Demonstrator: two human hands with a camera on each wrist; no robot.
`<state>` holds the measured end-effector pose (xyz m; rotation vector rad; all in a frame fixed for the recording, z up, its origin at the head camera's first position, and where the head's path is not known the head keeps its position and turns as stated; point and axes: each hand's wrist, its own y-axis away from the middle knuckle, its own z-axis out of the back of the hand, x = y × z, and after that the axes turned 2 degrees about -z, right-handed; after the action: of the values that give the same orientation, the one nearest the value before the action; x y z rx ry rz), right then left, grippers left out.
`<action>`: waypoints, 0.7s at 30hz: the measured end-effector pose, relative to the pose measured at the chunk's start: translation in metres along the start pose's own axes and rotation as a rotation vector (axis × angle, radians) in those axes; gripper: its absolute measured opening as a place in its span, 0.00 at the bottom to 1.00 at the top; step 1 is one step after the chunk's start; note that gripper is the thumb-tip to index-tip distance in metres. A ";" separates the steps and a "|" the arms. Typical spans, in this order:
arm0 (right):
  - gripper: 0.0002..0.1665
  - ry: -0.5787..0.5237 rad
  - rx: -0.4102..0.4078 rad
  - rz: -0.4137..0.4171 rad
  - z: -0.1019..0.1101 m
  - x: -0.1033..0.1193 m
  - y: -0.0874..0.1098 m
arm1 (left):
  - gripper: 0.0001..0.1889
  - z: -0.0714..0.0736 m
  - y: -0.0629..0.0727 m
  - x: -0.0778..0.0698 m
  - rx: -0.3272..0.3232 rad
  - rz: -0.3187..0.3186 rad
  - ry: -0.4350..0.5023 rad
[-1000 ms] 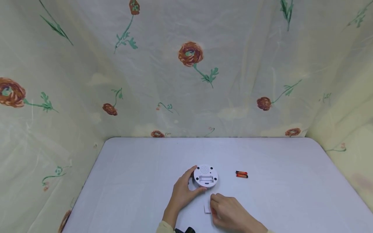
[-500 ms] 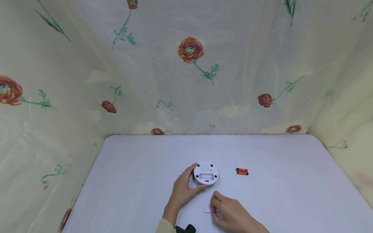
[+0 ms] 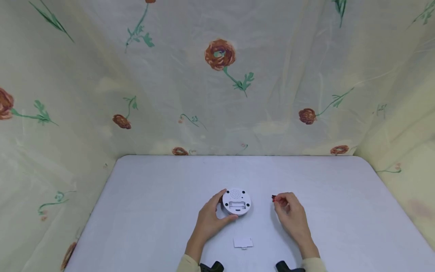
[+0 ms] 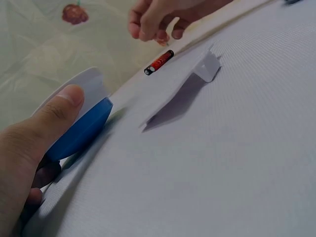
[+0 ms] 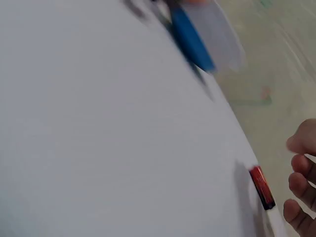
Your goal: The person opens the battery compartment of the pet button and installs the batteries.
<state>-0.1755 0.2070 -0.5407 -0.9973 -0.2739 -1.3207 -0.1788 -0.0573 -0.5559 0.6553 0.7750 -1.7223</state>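
Note:
My left hand (image 3: 209, 223) grips a round white battery-powered device (image 3: 236, 193) by its left side, thumb at the near rim. Its underside faces up, showing speaker holes, dark feet and an uncovered battery slot; the left wrist view shows a blue band (image 4: 86, 131) around it. My right hand (image 3: 295, 219) hovers over the red and black batteries (image 3: 273, 198), which it partly covers in the head view. Its fingers are loosely curved, and both wrist views show a gap between them and the batteries (image 5: 262, 187). Nearer me lies a small white battery cover (image 3: 242, 242), tab toward me.
All these things are on a white-covered table (image 3: 163, 211). A flowered curtain (image 3: 265, 113) hangs behind it and along both sides. Dark wrist-camera mounts (image 3: 213, 266) show at the bottom edge.
My right hand has left the battery cover and moved right and away from me to the batteries. The cover now lies in full view. My left hand still holds the device.

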 end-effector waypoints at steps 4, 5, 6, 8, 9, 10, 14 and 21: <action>0.10 0.039 -0.011 -0.141 0.004 -0.019 -0.009 | 0.47 -0.001 0.000 0.003 0.004 0.002 0.018; 0.10 0.047 0.007 -0.165 0.006 -0.022 -0.009 | 0.47 -0.001 0.000 0.003 0.007 0.003 0.020; 0.10 0.056 0.030 -0.185 0.008 -0.024 -0.009 | 0.47 -0.001 0.000 0.003 0.011 0.004 0.024; 0.10 0.085 0.083 -0.202 0.011 -0.028 -0.008 | 0.47 0.000 0.000 0.001 0.015 0.008 0.025; 0.11 0.095 0.105 -0.207 0.012 -0.029 -0.008 | 0.47 0.000 0.000 0.001 0.014 0.010 0.022; 0.11 0.106 0.126 -0.210 0.012 -0.030 -0.008 | 0.47 0.001 0.000 0.001 0.013 0.010 0.019; 0.12 0.147 0.168 -0.224 0.012 -0.031 -0.009 | 0.47 0.002 0.000 0.002 0.012 0.005 0.017; 0.10 0.180 0.209 -0.215 0.012 -0.029 -0.010 | 0.47 0.002 0.000 0.003 0.007 -0.006 0.018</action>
<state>-0.1885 0.2363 -0.5493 -0.6823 -0.3810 -1.5320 -0.1795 -0.0608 -0.5571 0.6742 0.7845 -1.7270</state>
